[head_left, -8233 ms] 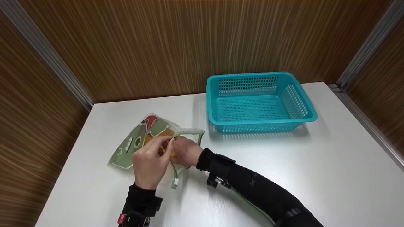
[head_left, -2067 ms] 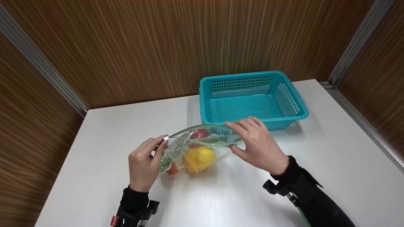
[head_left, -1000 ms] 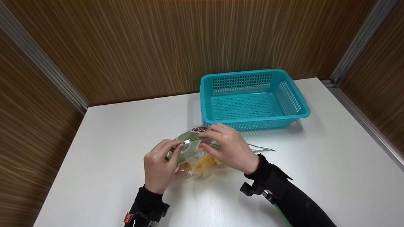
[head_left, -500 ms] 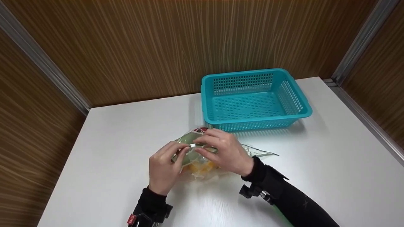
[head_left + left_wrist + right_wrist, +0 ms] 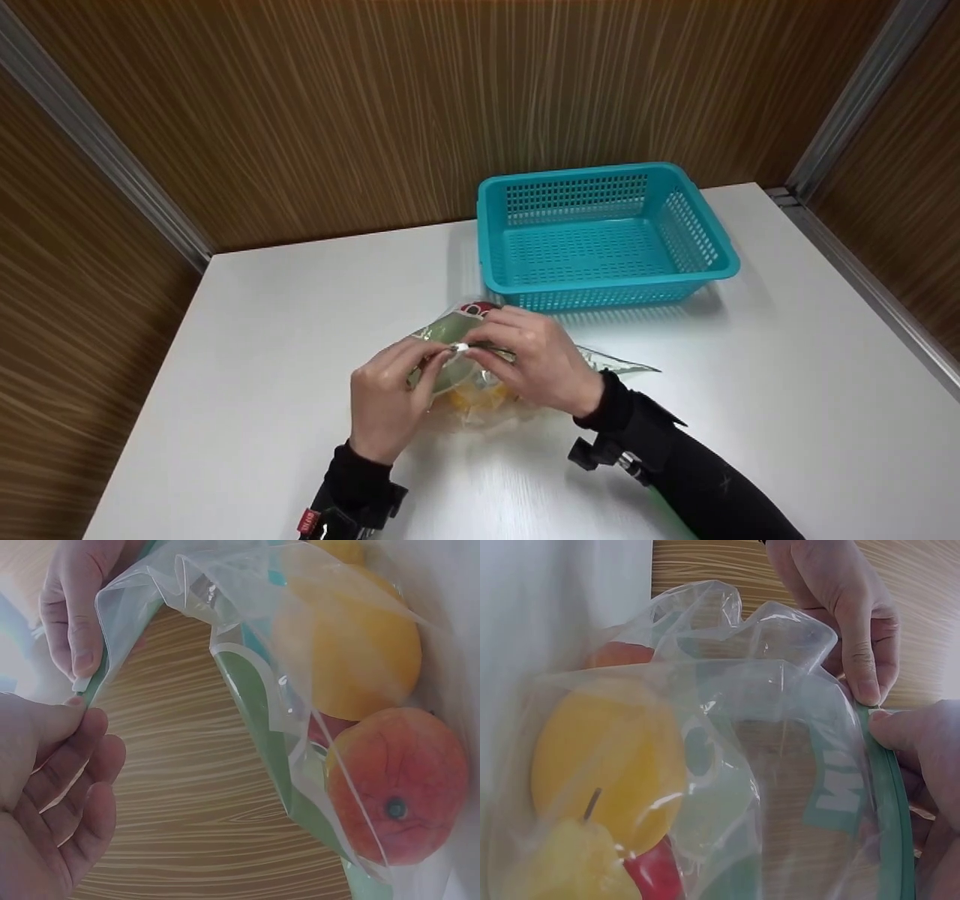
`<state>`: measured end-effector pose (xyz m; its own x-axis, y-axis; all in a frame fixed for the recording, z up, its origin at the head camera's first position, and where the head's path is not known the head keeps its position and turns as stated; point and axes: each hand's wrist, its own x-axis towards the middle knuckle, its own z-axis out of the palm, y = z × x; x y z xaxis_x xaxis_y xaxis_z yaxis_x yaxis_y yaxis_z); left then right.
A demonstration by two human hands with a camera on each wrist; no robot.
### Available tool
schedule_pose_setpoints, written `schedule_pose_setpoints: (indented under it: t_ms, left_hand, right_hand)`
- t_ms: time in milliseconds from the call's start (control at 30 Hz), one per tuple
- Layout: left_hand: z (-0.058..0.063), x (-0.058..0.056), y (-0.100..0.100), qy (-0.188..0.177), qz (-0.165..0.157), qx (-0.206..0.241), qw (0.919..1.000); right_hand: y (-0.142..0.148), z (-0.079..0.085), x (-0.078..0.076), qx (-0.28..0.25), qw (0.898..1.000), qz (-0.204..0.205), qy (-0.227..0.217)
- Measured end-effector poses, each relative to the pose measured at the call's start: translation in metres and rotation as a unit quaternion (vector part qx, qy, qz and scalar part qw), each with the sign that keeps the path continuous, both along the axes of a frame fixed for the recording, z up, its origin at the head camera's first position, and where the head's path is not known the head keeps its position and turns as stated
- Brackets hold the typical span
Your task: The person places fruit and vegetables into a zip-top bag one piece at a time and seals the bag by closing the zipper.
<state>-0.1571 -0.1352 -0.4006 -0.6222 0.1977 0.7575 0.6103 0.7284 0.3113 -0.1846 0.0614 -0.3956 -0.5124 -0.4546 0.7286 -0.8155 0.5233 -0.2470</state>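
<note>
A clear and green printed zipper bag point(image 5: 450, 330) lies across the table's middle. Through its film show an orange-yellow fruit point(image 5: 607, 757), a red-orange fruit point(image 5: 401, 784), a paler yellow one point(image 5: 562, 862) and something red point(image 5: 656, 870). My left hand point(image 5: 390, 390) pinches the end of the bag's green zip strip between thumb and forefinger. Right beside it, my right hand point(image 5: 540, 364) pinches the strip at the small white slider point(image 5: 460, 347), thumb and fingers partly covering it. The two hands' fingertips nearly meet. Part of the strip is hidden behind the right hand.
A turquoise plastic basket point(image 5: 611, 286) with nothing in it stands behind the bag, at the back right of the white table point(image 5: 285, 330). Wood-grain panels point(image 5: 360, 112) rise at the back and both sides.
Earlier my right hand was at the bag's mouth, then both hands held the mouth wide. Since then my right hand has moved left to the slider; the last half second shows hardly any movement.
</note>
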Motion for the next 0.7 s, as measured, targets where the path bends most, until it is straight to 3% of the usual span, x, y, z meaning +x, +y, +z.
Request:
schedule_pose_setpoints:
  t_ms: [333, 700]
  left_hand:
    - [0.003, 0.000, -0.005, -0.008, 0.002, 0.015, 0.9999]
    - [0.007, -0.003, -0.017, -0.017, 0.019, 0.049, 0.9985]
  right_hand:
    - [0.005, 0.003, -0.001, 0.005, 1.000, -0.006, 0.014]
    - [0.025, 0.006, -0.003, 0.008, 0.999, -0.032, -0.006]
